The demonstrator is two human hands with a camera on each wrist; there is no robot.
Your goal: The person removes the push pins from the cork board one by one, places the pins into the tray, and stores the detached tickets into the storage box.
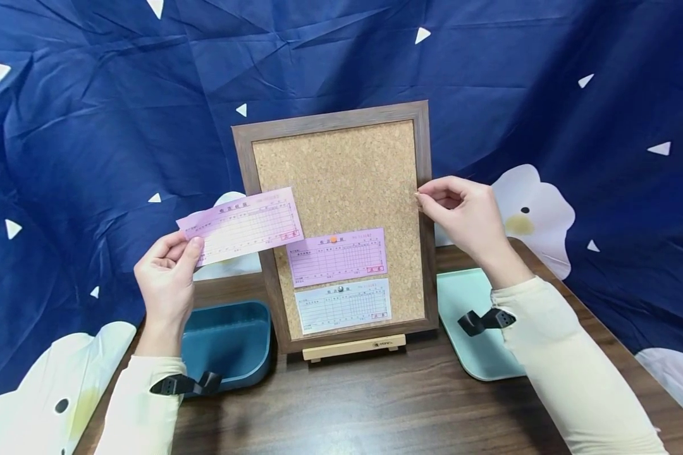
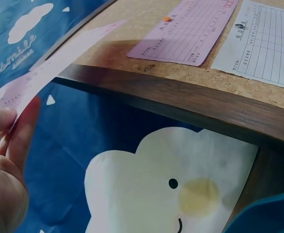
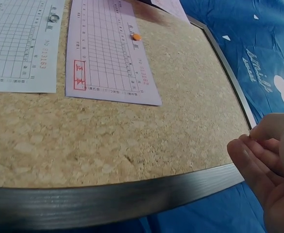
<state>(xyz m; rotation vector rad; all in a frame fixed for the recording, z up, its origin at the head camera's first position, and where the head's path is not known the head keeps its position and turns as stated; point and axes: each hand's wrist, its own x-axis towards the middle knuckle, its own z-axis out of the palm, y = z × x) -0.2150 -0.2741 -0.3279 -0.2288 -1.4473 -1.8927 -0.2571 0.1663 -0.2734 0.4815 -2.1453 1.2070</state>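
A pink receipt slip (image 1: pixel 245 221) is pinched between the thumb and fingers of my left hand (image 1: pixel 167 272). Its right end overlaps the left frame edge of the corkboard (image 1: pixel 341 177) in the head view. At the board's right edge, the thumb and forefinger of my right hand (image 1: pixel 461 205) pinch a tiny pale object (image 1: pixel 418 194), mostly hidden by the fingertips. Low on the cork hangs a second pink slip (image 1: pixel 338 262), held by an orange pushpin (image 1: pixel 333 239). Below it is a white slip (image 1: pixel 344 309) with a clear or silvery pushpin (image 1: pixel 340 289).
The board leans on a light wooden stand (image 1: pixel 353 347) on a brown wooden table (image 1: pixel 341 411). A dark blue tray (image 1: pixel 262 341) sits to the left, and a mint green tray (image 1: pixel 467 354) to the right. Behind hangs a blue curtain (image 1: pixel 330 57) with white figures.
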